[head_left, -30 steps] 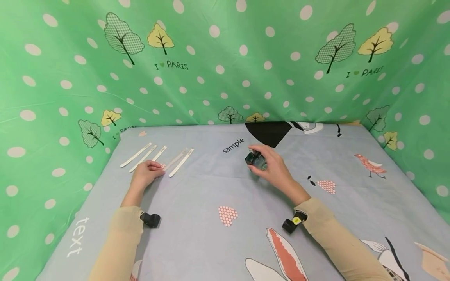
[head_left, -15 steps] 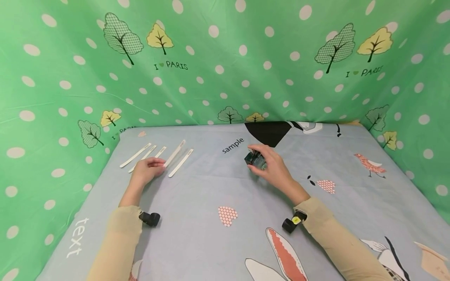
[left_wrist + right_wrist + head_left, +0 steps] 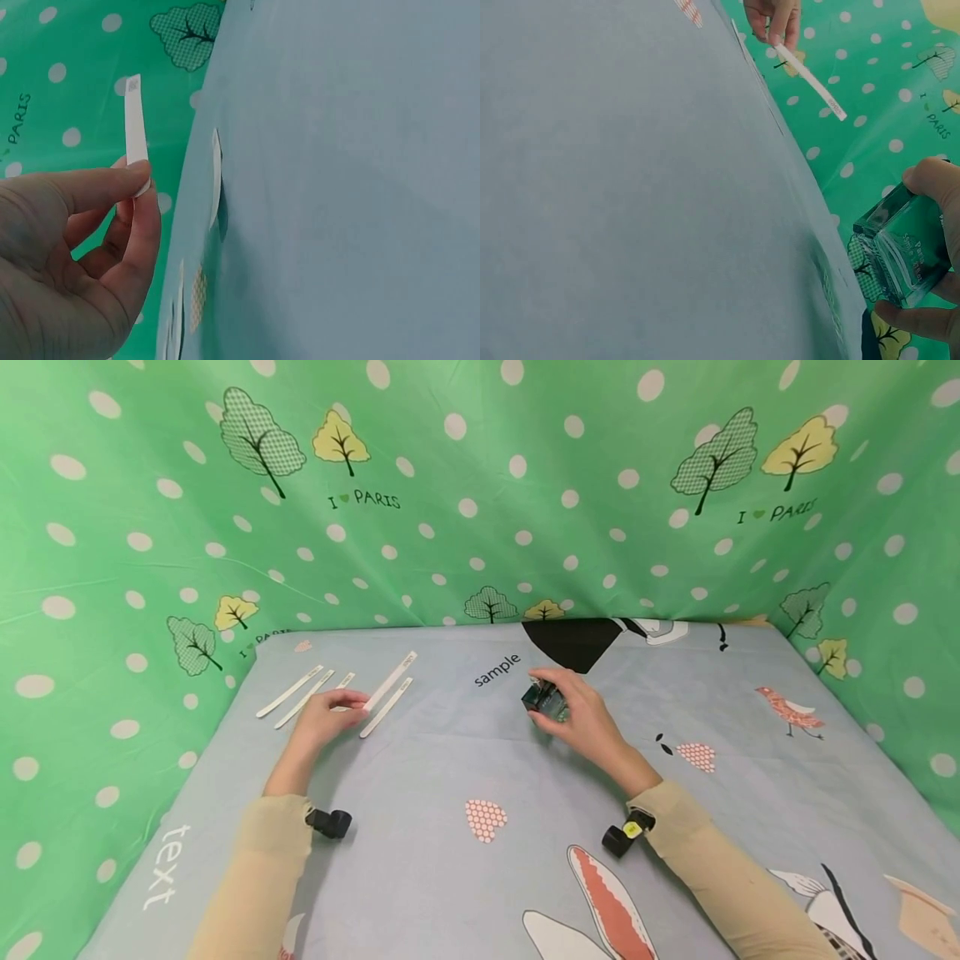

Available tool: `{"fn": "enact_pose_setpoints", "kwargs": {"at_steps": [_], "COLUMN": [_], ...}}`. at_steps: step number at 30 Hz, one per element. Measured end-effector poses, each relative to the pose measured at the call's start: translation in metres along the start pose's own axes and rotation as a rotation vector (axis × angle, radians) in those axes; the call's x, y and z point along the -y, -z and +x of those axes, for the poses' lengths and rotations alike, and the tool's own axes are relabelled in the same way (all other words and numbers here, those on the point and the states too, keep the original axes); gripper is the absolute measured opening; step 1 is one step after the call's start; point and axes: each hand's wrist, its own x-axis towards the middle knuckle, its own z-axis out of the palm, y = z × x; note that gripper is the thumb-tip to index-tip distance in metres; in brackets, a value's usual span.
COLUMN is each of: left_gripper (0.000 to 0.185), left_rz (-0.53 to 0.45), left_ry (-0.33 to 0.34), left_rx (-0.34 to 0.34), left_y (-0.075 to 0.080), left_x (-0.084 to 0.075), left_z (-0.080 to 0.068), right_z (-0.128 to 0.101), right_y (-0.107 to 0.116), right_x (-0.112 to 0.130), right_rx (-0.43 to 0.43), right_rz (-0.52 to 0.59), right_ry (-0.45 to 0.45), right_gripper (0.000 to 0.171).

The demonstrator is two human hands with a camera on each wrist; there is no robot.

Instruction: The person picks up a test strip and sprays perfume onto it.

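Observation:
In the head view my left hand (image 3: 324, 720) pinches the rounded end of a white paper scent strip (image 3: 392, 679) between thumb and fingertips. The left wrist view shows that strip (image 3: 135, 124) raised off the cloth, its printed end pointing up and away. My right hand (image 3: 585, 714) grips a teal glass perfume bottle (image 3: 543, 700) from its sides. In the right wrist view, the bottle (image 3: 907, 251) is tilted and held clear of the cloth, thumb on one side and fingers on the other. Its sprayer is mostly hidden.
To the left of my left hand lie more white strips (image 3: 288, 692), one partly covered by the fingers. Another strip (image 3: 386, 708) lies just right of the held one. A grey-blue printed cloth (image 3: 420, 860) covers the table, and a green dotted curtain (image 3: 420, 485) surrounds it.
The left hand has lifted the strip from the cloth and moved it to the right, up over the strip beside it. The right hand and perfume bottle have stayed put.

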Motion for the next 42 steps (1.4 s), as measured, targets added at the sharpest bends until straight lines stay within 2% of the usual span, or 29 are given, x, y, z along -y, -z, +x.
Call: {"fn": "enact_pose_setpoints", "kwargs": {"at_steps": [6,12,15,29,42], "left_gripper": [0.030,0.030,0.029,0.028,0.030], "left_rz": [-0.008,-0.100,-0.116,-0.119,-0.188], "left_ry": [-0.017,-0.015,-0.025,-0.031,-0.053], "left_rx": [0.022,0.063,0.079,0.115,0.158], "left_y": [-0.008,-0.016,-0.019,-0.036,-0.043], "left_x": [-0.011,-0.019,-0.023,-0.037,-0.045], "left_z": [0.003,0.006,0.008,0.008,0.008], "right_z": [0.000,0.001,0.001,0.002,0.001], "right_y": [0.000,-0.001,-0.001,-0.001,-0.003], "right_x": [-0.002,-0.002,-0.002,0.001,0.000], "right_rx": [0.005,0.012,0.008,0.004,0.004], "right_rz": [-0.001,-0.006,-0.003,0.003,0.013], "right_ry": [0.006,0.006,0.015,0.016,0.008], "right_gripper": [0.063,0.063,0.063,0.062,0.062]}}
